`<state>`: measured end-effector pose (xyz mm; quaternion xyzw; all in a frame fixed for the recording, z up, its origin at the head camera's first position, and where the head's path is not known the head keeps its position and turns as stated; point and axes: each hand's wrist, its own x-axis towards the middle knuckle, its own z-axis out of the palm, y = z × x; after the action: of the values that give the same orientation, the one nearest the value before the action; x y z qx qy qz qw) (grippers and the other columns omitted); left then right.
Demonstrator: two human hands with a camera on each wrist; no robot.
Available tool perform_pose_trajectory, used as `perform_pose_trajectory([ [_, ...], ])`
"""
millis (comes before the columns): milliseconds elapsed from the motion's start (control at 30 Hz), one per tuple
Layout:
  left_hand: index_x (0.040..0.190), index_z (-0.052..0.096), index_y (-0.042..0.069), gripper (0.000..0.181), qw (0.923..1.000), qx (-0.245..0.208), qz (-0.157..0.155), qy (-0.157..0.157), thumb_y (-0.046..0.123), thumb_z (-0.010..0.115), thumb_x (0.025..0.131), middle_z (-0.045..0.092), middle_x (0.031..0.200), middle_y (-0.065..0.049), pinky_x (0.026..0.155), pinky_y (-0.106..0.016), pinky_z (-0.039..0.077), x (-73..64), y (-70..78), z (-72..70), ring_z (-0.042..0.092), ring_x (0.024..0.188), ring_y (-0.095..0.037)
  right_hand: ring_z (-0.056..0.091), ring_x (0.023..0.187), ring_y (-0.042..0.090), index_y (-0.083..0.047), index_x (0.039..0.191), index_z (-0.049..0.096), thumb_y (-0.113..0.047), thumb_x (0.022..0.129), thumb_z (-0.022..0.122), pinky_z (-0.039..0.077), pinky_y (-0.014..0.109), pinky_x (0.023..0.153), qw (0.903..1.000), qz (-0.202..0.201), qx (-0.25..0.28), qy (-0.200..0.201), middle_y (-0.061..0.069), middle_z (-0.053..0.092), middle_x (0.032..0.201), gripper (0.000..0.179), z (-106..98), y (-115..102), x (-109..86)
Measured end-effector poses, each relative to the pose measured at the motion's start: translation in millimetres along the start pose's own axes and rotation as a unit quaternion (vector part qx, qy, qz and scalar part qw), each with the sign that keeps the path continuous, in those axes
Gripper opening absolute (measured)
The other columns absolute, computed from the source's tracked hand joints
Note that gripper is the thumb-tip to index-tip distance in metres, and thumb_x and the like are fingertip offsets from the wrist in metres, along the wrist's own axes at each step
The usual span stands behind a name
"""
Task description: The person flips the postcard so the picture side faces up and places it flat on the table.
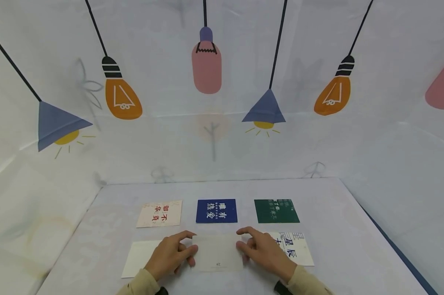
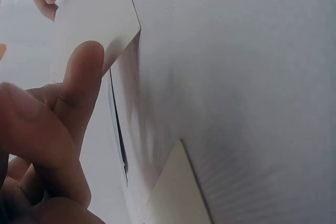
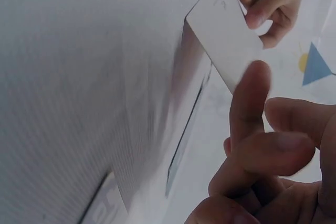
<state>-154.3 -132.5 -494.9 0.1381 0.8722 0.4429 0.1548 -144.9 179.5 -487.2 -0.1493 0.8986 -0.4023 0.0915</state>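
Both hands hold a plain off-white card [image 1: 217,253] with small print near its lower edge. Its left edge is gripped by the left hand [image 1: 174,252], whose thumb lies on the card's face. At the right edge, the right hand [image 1: 264,250] grips with its index fingertip near the top corner. In both wrist views the card is lifted off the table and tilted, with a shadow beneath. A cream card [image 1: 139,256] lies partly hidden behind the left hand. Beside the right hand lies a white card with dark blue characters [image 1: 297,248], partly covered by it.
Along the back of the white table [image 1: 354,254] lie a beige card with red characters [image 1: 148,215], a navy card with white characters [image 1: 203,217] and a dark green card [image 1: 277,217]. Behind stands a white fabric wall [image 1: 163,147] printed with lamps.
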Motion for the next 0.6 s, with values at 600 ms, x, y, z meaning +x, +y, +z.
perform_pose_trajectory([
  [600,0.124,0.064,0.006,0.049,0.9987,-0.039,-0.032,0.010,0.048,0.061,0.099,0.072,0.070,0.007,0.040,-0.028,0.034,-2.4,5.5,1.1,0.049,0.042,-0.012,0.064,0.055,0.016,-0.011,0.110,0.066,-0.033,0.103,0.060,0.048,0.025,0.063,0.9953,0.010,0.093,-0.026,-0.007,0.073,0.075,0.024,-5.0,-8.8,-0.6],
])
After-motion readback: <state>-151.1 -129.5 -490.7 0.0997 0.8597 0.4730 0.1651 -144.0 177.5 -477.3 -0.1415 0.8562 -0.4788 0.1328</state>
